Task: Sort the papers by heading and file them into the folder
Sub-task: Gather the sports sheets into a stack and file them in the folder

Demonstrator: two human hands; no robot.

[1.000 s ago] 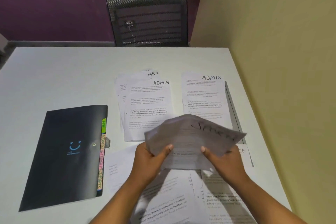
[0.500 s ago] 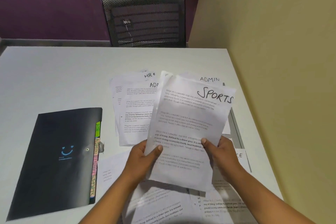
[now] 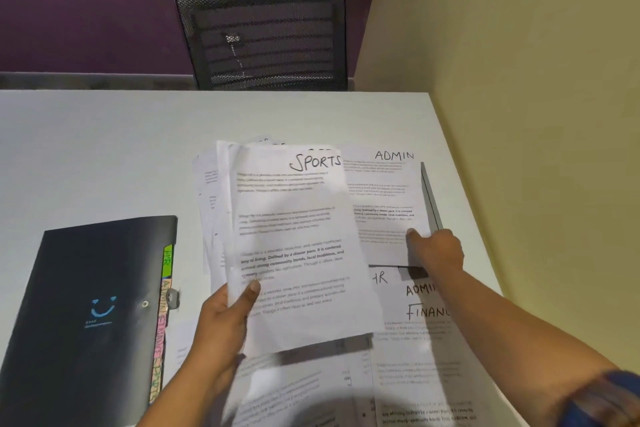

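— What can be read?
— "SPORTS", handwritten atop the raised sheet [image 3: 298, 253]; "ADMIN" atop the far-right sheet [image 3: 384, 191].
— Nearer?
— "HR", its H half hidden, then "ADMI" and "FINANC", cut off, on the near-right sheets [image 3: 415, 333]. The folder [image 3: 90, 288] has a green tab [image 3: 167, 262] reading "HR".

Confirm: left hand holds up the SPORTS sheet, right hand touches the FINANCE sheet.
Wrong: in the head view the right hand touches the far ADMIN sheet, not the FINANCE sheet. The left hand does hold up the SPORTS sheet.
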